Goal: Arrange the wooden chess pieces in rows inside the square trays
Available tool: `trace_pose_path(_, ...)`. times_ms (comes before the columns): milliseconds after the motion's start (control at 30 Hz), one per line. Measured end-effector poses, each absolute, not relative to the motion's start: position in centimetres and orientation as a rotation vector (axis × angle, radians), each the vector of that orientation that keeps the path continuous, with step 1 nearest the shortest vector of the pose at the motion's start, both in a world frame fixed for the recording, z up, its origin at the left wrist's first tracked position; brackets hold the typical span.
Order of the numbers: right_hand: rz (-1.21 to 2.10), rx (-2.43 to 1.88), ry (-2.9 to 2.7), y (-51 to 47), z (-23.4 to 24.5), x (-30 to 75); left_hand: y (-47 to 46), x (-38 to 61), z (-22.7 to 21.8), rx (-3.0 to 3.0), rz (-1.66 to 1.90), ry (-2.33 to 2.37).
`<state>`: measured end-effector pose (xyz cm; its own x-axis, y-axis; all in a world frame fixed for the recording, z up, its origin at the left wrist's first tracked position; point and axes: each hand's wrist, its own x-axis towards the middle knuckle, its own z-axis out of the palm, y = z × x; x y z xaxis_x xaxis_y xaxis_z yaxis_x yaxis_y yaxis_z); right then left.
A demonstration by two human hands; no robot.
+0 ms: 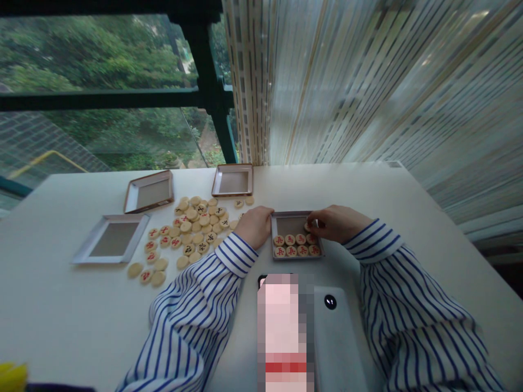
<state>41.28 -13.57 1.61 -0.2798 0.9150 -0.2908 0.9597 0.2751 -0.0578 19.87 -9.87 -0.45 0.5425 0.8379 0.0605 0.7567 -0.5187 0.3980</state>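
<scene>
A small square tray (286,220) lies on the white table (368,185) in front of me, with several round wooden chess discs bearing red marks (296,245) lined up in its near rows. My right hand (337,223) rests at the tray's right edge, fingers pinched on one disc (307,226) just inside it. My left hand (257,225) is curled against the tray's left side, its fingers hidden from me. A loose pile of discs (192,228) with red and black marks spreads out to the left of that hand.
Three more shallow trays lie on the table: one at the far centre (232,180), one tilted at the far left (149,190), one white-rimmed at the left (112,238). A grey device with a lens (333,326) sits near me. Window and curtain stand behind.
</scene>
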Motion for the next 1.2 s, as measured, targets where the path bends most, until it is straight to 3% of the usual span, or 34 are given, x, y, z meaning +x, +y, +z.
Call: trace_pose_path(1200, -0.348, 1.727, 2.302, -13.73, 2.36, 40.91, -9.94, 19.91, -0.35, 2.466, 0.312, 1.325)
